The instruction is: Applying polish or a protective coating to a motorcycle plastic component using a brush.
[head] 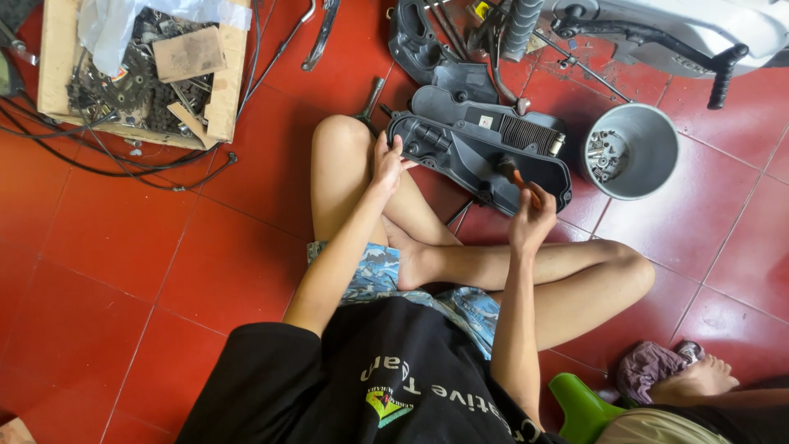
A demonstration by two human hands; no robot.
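- While seated cross-legged on the red tiled floor (164, 255), working on a dark plastic engine cover (481, 156) lying just ahead of the knees, inner side w/ ribbed grille showing.
- Step in hand, judged: driving or loosening a fastener on the cover w/ an orange-handled screwdriver (519, 182); tip end hidden at the cover, so can't tell which fastener.
- Left hand (388, 164): fingers curled over the cover's near-left edge, grip closed on it, steadying.
- Right hand (532, 220): grip wrapped tight round the screwdriver handle, held over the cover's mid-right part.
- Next move likely calls for: firm hold-down w/ left, tool kept straight on the screw head, twist from the wrist; slip risk if the cover rocks on the tile.
- Nearby: grey bucket (631, 152) w/ small metal bits inside, just right of the cover; wooden crate (57, 66) of sprockets & chain, far left; black cables (107, 168) trailing beside it.
- Another person's hand on a cloth, lower right, apart from the work.
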